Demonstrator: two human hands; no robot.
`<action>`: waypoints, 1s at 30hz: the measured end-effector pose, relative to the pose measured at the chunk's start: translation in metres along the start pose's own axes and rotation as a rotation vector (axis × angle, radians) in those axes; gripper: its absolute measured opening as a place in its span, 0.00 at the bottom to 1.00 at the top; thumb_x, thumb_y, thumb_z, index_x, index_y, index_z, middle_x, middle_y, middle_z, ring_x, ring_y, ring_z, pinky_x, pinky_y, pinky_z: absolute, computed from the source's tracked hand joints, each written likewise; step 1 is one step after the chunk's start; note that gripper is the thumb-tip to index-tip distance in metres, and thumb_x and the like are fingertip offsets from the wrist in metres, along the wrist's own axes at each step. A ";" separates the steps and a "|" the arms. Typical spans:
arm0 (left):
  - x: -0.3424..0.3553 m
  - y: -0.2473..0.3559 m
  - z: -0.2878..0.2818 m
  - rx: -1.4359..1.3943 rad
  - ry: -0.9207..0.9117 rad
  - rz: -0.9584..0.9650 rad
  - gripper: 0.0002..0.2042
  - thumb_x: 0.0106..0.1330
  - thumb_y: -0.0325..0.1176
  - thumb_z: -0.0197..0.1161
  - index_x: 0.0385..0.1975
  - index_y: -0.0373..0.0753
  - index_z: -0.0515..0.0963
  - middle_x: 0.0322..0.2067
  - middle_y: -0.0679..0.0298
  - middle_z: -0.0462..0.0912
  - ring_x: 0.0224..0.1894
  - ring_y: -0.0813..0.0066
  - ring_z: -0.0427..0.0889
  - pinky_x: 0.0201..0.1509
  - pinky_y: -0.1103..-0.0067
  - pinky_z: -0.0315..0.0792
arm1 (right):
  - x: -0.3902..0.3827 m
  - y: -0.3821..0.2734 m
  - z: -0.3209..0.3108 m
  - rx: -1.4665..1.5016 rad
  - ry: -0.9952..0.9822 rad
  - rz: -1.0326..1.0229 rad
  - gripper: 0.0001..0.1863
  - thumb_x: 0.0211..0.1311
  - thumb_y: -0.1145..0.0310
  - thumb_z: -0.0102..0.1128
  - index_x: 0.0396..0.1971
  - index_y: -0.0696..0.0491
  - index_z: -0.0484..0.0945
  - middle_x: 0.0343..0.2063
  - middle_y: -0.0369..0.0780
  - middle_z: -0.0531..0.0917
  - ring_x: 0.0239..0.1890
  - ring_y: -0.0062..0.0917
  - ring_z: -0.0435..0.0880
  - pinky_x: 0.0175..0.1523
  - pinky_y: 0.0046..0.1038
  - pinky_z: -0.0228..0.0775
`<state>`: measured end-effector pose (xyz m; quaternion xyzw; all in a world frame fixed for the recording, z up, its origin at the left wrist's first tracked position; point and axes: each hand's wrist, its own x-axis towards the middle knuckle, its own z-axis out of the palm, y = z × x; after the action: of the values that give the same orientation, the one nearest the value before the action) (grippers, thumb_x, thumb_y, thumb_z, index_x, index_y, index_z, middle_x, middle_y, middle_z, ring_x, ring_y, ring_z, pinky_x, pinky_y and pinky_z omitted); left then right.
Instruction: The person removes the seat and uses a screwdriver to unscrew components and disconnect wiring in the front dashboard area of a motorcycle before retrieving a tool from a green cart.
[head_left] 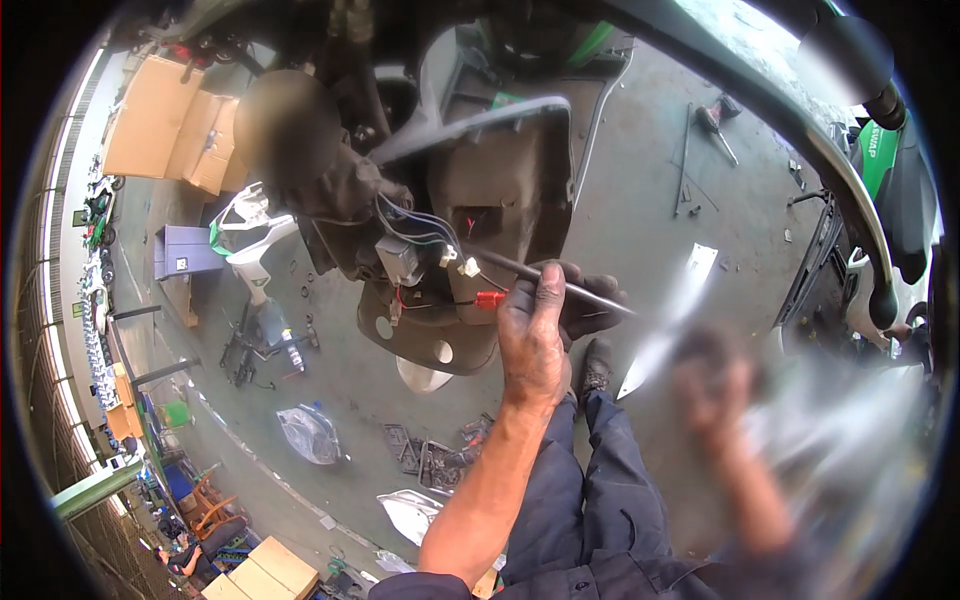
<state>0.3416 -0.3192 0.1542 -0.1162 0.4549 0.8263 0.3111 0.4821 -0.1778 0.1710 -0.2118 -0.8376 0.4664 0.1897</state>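
My left hand (535, 345) is closed around a slim dark metal rod (600, 300) with a shiny end pointing right. Against the fingers of that hand is a red connector (489, 299) on a wire. White connectors (468, 267) hang from blue and black wires (415, 220) just beyond it. A grey metal box (400, 260) sits by these wires on the dark scooter body (490, 190). My right hand (715, 385) is off to the right, smeared by motion. Whether it holds anything is not visible.
A white panel strip (670, 315) lies on the floor by my shoe (597, 365). Tools (718, 120) lie farther off. Cardboard boxes (155, 120) and a purple crate (187, 252) stand left. A clear plastic bag (308, 433) and black parts (445, 460) lie lower left. A scooter (885, 170) stands right.
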 end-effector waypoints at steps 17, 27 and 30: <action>0.001 0.001 0.004 0.001 0.026 0.025 0.14 0.75 0.42 0.57 0.40 0.34 0.75 0.35 0.48 0.86 0.38 0.56 0.89 0.45 0.63 0.86 | 0.035 0.018 0.001 -0.527 -0.013 -0.552 0.33 0.56 0.64 0.70 0.60 0.58 0.70 0.48 0.48 0.78 0.53 0.42 0.76 0.65 0.44 0.64; -0.005 0.002 -0.008 0.037 -0.020 0.012 0.17 0.76 0.41 0.54 0.49 0.31 0.76 0.39 0.49 0.85 0.40 0.58 0.88 0.50 0.64 0.85 | 0.046 0.027 0.038 -0.025 -0.151 -0.347 0.06 0.67 0.72 0.57 0.33 0.59 0.79 0.20 0.42 0.78 0.22 0.36 0.78 0.34 0.36 0.70; -0.003 0.000 -0.006 0.006 -0.007 0.027 0.16 0.76 0.40 0.55 0.48 0.32 0.76 0.38 0.50 0.86 0.40 0.59 0.88 0.49 0.65 0.84 | 0.041 0.022 0.040 0.052 -0.172 -0.130 0.07 0.69 0.72 0.55 0.33 0.59 0.79 0.21 0.44 0.79 0.21 0.37 0.80 0.29 0.33 0.70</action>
<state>0.3434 -0.3253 0.1530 -0.1062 0.4580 0.8294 0.3020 0.4309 -0.1735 0.1377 -0.1112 -0.8505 0.4910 0.1525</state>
